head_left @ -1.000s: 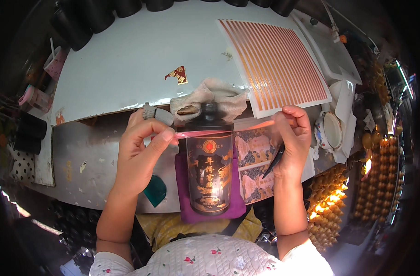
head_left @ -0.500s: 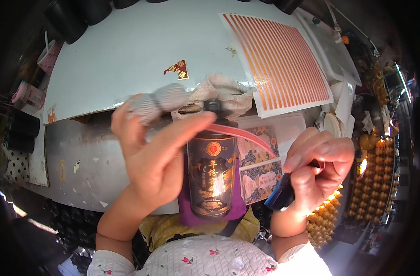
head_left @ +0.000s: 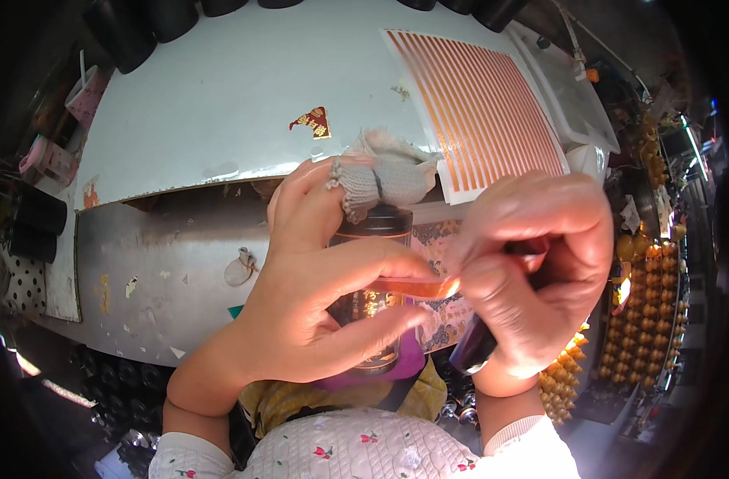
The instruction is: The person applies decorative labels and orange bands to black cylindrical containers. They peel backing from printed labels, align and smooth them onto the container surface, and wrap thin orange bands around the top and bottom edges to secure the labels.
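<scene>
Orange-red strip (head_left: pixel 418 287) positioned between both hands, in front of dark bottle (head_left: pixel 368 310)
The strip's right end is pinched by the right hand (head_left: pixel 532 299), where a dark tool (head_left: pixel 474 347) is also held; on the left hand (head_left: pixel 300 303), thumb and forefinger are parted, any grip undetermined

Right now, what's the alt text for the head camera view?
A person's right hand pinches a thin orange strip in front of a dark bottle, the left hand curved around the strip. A striped sheet lies on the white table beyond.
</scene>
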The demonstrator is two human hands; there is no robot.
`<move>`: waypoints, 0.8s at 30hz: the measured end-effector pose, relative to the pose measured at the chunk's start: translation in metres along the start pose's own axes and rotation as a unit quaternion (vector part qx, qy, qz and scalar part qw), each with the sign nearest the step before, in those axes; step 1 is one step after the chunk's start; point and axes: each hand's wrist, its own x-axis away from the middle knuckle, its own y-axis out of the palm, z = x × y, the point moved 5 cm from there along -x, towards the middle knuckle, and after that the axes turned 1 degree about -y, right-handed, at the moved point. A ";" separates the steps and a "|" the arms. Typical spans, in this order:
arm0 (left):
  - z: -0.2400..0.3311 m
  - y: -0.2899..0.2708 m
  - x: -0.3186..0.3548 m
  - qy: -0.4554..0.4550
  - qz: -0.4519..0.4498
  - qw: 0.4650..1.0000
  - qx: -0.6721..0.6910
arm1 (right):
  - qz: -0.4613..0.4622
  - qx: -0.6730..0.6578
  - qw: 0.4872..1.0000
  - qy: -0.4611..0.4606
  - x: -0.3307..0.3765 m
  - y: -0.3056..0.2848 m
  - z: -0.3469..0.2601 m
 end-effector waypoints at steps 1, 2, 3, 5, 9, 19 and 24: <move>0.000 0.000 0.000 -0.007 0.001 1.000 0.005 | 0.018 -0.002 1.000 -0.009 -0.003 -0.004 -0.002; 0.001 0.000 0.001 -0.013 0.003 1.000 0.011 | 0.036 -0.007 0.999 -0.005 -0.006 -0.011 -0.002; -0.008 -0.005 0.007 -0.030 0.016 0.998 0.045 | 0.063 -0.016 0.997 0.031 -0.004 -0.024 0.004; -0.023 -0.012 0.021 -0.097 0.064 0.983 0.142 | 0.091 -0.027 0.988 0.120 0.004 -0.045 0.027; -0.051 -0.012 0.036 -0.176 -0.008 0.972 0.154 | 0.152 -0.027 0.965 0.212 0.034 -0.076 0.065; -0.012 0.016 0.008 -0.035 -0.046 0.997 -0.059 | 0.046 -0.035 0.995 -0.076 0.012 -0.042 -0.001; -0.024 -0.003 0.028 -0.101 -0.002 0.995 0.020 | 0.185 0.033 0.963 0.195 0.045 -0.093 0.052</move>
